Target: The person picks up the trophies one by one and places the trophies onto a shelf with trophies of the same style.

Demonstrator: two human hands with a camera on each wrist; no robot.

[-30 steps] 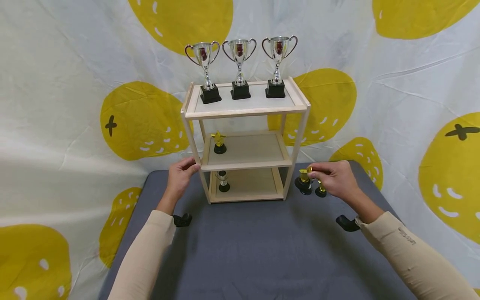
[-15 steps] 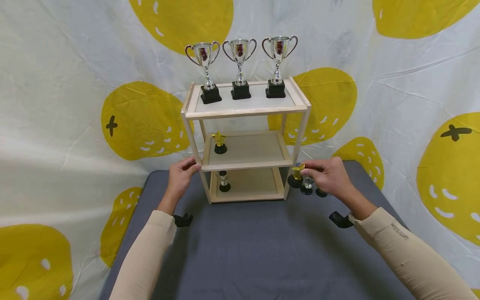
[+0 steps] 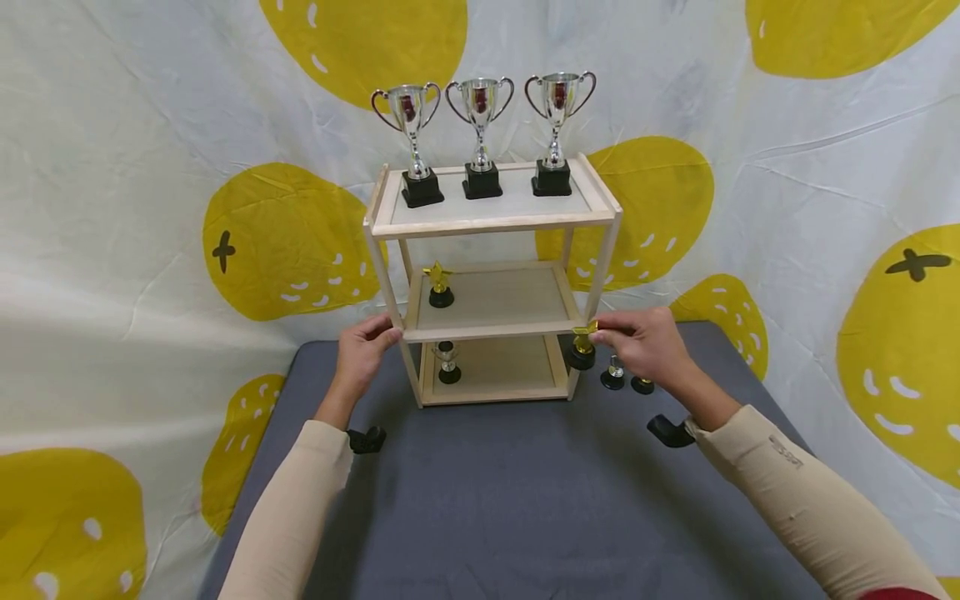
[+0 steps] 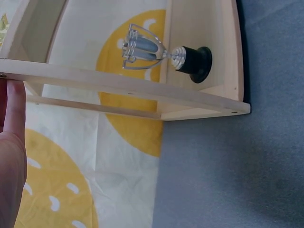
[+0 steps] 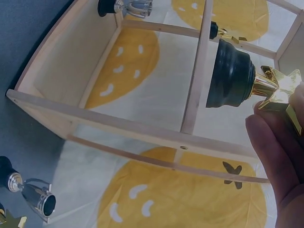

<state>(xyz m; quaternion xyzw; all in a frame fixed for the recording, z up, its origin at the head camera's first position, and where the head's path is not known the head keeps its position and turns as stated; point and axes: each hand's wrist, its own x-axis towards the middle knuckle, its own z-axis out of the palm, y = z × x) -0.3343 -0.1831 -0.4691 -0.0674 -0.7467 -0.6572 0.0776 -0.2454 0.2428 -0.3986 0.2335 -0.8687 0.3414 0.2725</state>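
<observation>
My right hand (image 3: pixel 647 343) pinches a small gold star trophy (image 3: pixel 582 348) by its star, the round black base hanging below. In the head view it overlaps the right front post of the wooden shelf (image 3: pixel 495 225). My left hand (image 3: pixel 363 354) holds the shelf's left front post at middle-tier height; in the left wrist view fingers (image 4: pixel 15 109) lie against that post. Another gold star trophy (image 3: pixel 440 286) stands at the left of the middle tier. On the bottom tier, also left, is a small silver cup trophy (image 3: pixel 447 363). Three large silver cup trophies (image 3: pixel 481 137) line the top.
Right of the shelf, a small silver cup trophy (image 3: pixel 613 374) and a gold trophy (image 3: pixel 642 384) stand on the grey cloth-covered table (image 3: pixel 495 492). Behind everything hangs a white curtain (image 3: pixel 817 192) with yellow fruit prints.
My right hand has carried the gold star trophy leftward and slightly up, from over the small trophies on the table to the shelf's right front post. My left hand has stayed in place.
</observation>
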